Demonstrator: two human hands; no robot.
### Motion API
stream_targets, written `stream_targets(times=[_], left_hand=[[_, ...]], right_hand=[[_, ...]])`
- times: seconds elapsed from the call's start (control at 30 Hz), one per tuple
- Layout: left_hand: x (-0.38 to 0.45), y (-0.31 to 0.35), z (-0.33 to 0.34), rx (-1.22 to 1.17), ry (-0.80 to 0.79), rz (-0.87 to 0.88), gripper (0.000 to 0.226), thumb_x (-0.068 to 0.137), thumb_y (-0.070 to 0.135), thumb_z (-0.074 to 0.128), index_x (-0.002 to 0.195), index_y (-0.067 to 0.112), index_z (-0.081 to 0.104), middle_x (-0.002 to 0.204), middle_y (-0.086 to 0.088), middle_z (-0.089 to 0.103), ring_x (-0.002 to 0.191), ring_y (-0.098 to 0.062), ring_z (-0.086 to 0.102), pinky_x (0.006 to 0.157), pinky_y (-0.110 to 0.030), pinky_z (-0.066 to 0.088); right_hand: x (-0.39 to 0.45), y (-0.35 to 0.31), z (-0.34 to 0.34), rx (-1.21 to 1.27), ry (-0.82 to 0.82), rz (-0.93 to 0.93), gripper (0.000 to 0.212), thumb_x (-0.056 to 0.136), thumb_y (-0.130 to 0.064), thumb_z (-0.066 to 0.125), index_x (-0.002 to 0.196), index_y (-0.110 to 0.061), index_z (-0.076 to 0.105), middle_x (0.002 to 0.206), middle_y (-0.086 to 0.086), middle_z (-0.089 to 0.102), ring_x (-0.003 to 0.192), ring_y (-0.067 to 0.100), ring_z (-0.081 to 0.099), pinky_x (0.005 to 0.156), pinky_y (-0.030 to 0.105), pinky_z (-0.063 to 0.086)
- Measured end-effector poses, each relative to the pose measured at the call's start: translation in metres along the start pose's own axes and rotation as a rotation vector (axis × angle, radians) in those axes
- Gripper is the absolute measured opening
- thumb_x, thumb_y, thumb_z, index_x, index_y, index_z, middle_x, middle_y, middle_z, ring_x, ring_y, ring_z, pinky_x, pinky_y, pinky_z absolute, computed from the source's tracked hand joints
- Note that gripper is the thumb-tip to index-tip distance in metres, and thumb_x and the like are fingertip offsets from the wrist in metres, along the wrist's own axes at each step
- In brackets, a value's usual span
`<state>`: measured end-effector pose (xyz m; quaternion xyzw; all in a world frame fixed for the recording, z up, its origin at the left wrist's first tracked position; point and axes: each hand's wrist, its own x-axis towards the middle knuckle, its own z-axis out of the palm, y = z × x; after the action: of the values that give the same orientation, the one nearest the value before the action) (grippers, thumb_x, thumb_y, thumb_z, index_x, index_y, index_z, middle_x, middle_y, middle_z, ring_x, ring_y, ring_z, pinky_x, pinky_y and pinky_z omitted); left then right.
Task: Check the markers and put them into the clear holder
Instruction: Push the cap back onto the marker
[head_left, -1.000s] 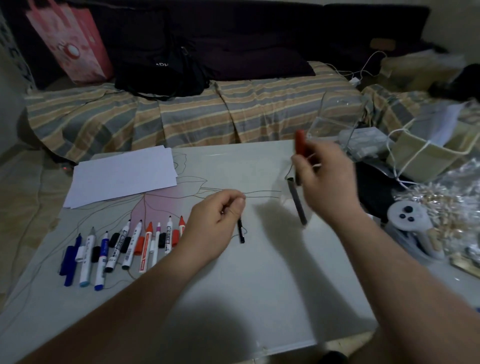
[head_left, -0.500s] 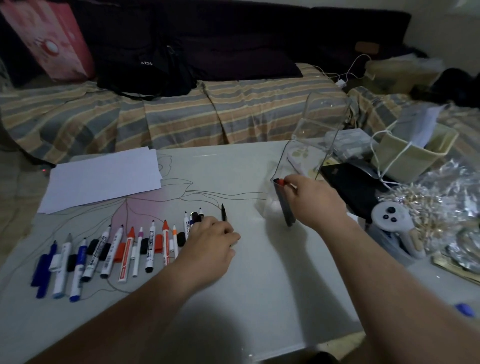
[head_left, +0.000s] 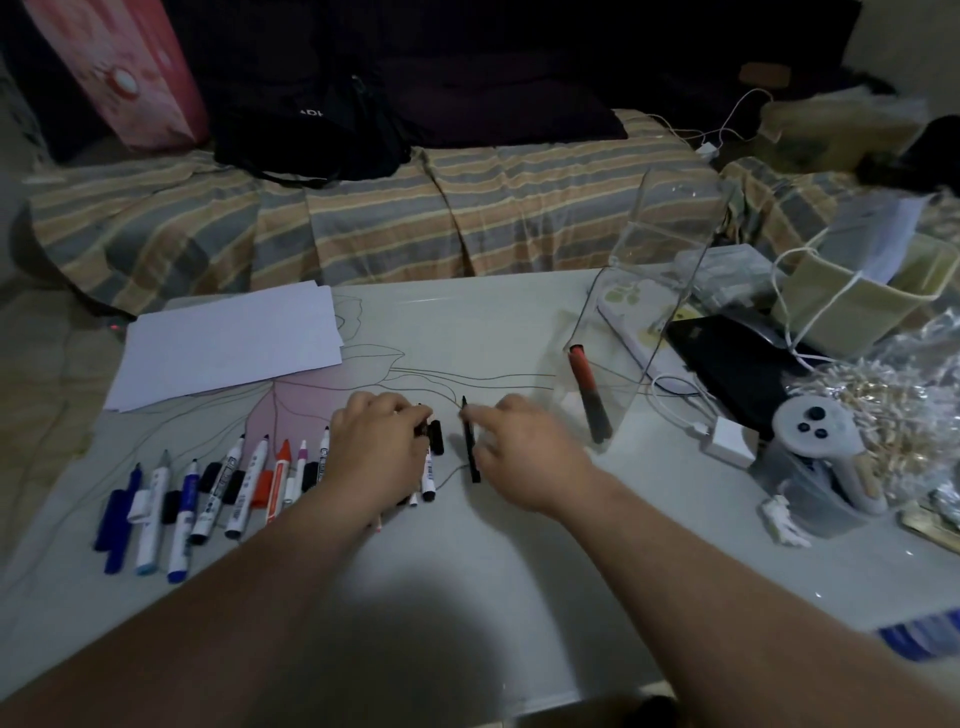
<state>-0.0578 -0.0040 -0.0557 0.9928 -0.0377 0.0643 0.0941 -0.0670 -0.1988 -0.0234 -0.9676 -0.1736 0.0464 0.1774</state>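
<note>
A row of uncapped markers (head_left: 234, 483) with loose caps lies at the table's left. My left hand (head_left: 379, 452) rests over the right end of that row, fingers curled and pinching a black cap (head_left: 422, 429). A thin black pen (head_left: 470, 452) lies on the table between my hands. My right hand (head_left: 524, 447) is blurred, its fingers apart and reaching onto the pen's upper part. The clear holder (head_left: 670, 218) stands at the right, and one red-and-black marker (head_left: 587, 395) leans inside it.
White paper sheets (head_left: 228, 343) lie at the back left of the table (head_left: 467, 571). A white charger with cable (head_left: 727, 441), a grey controller (head_left: 821, 441), a black case (head_left: 727, 358) and bags crowd the right side. A striped sofa (head_left: 363, 218) runs behind.
My right hand let the red-and-black marker go in the holder and swung left to the black pen. My left hand laid that pen down and closed its fingers on a black cap.
</note>
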Motion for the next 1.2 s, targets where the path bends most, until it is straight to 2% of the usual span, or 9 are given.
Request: stream_targets(times=[0.13,0.23,0.47,0.7,0.8,0.9,0.97,1.03,1.2], left_hand=[[-0.004,0.001,0.009,0.088,-0.05,0.148,0.042,0.091,0.032,0.056,0.132,0.039,0.057,0.146,0.01,0.05,0.125,-0.029,0.039,0.097,-0.043,0.029],[-0.008,0.007,0.013,0.113,-0.042,0.206,0.038,0.085,0.028,0.059,0.121,0.039,0.065,0.137,0.012,0.057,0.117,-0.029,0.044,0.093,-0.043,0.033],[-0.009,0.01,0.017,0.057,-0.031,0.207,0.03,0.094,0.031,0.056,0.119,0.038,0.07,0.119,0.009,0.059,0.113,-0.024,0.045,0.09,-0.039,0.034],[-0.01,0.02,0.012,-0.032,0.026,0.209,0.009,0.092,0.035,0.06,0.101,0.033,0.064,0.108,0.015,0.064,0.107,-0.02,0.046,0.087,-0.038,0.033],[-0.008,0.026,-0.007,-0.326,0.048,0.057,0.006,0.095,0.025,0.06,0.096,0.031,0.058,0.093,0.011,0.067,0.092,-0.018,0.055,0.076,-0.031,0.04],[-0.008,0.026,-0.02,-0.822,0.061,-0.197,0.015,0.093,0.013,0.064,0.095,0.027,0.062,0.093,0.01,0.07,0.084,-0.009,0.065,0.063,-0.01,0.045],[-0.008,0.022,-0.02,-0.972,0.054,-0.259,0.018,0.09,0.011,0.065,0.094,0.029,0.062,0.097,0.01,0.075,0.087,-0.013,0.069,0.068,-0.018,0.051],[-0.009,0.019,-0.02,-0.996,0.029,-0.25,0.019,0.089,0.011,0.066,0.095,0.029,0.062,0.097,0.01,0.076,0.085,-0.013,0.07,0.069,-0.027,0.051],[-0.015,0.017,-0.027,-0.899,0.055,-0.17,0.021,0.09,0.01,0.069,0.095,0.03,0.065,0.095,0.014,0.073,0.086,0.007,0.065,0.069,-0.009,0.047]], right_hand=[[0.005,-0.001,0.029,-0.076,-0.246,0.002,0.043,0.098,-0.035,0.047,0.141,-0.036,0.049,0.127,0.008,0.044,0.112,0.035,0.045,0.098,0.048,0.045],[0.009,-0.002,0.035,-0.147,-0.146,0.069,0.032,0.099,-0.033,0.047,0.121,-0.018,0.066,0.116,0.01,0.05,0.106,0.036,0.055,0.089,0.042,0.051],[0.005,0.008,0.016,-0.208,-0.132,0.227,0.021,0.092,-0.005,0.052,0.112,-0.01,0.057,0.11,0.014,0.062,0.1,0.034,0.063,0.068,0.035,0.043],[0.001,0.016,-0.002,-0.03,-0.249,0.318,0.027,0.094,-0.006,0.046,0.121,-0.01,0.046,0.115,0.016,0.059,0.099,0.031,0.059,0.076,0.038,0.048],[0.004,0.019,-0.01,0.087,-0.108,0.293,0.035,0.093,-0.008,0.043,0.126,-0.017,0.05,0.114,0.013,0.06,0.101,0.031,0.059,0.088,0.042,0.049],[0.002,0.014,-0.024,0.207,0.121,0.22,0.024,0.101,-0.029,0.045,0.116,-0.026,0.063,0.088,-0.001,0.066,0.094,0.021,0.064,0.096,0.024,0.033],[-0.003,0.006,-0.033,0.25,0.18,0.147,0.025,0.101,-0.039,0.049,0.105,-0.028,0.071,0.075,-0.012,0.065,0.089,0.01,0.066,0.084,-0.007,0.013],[-0.004,0.0,-0.035,0.215,0.202,0.072,0.023,0.099,-0.04,0.053,0.1,-0.03,0.074,0.082,-0.014,0.069,0.09,0.005,0.065,0.079,-0.014,0.004],[0.003,-0.003,-0.027,0.183,0.202,-0.011,0.022,0.095,-0.05,0.052,0.095,-0.036,0.07,0.083,-0.011,0.068,0.083,0.009,0.062,0.081,0.038,0.053]])
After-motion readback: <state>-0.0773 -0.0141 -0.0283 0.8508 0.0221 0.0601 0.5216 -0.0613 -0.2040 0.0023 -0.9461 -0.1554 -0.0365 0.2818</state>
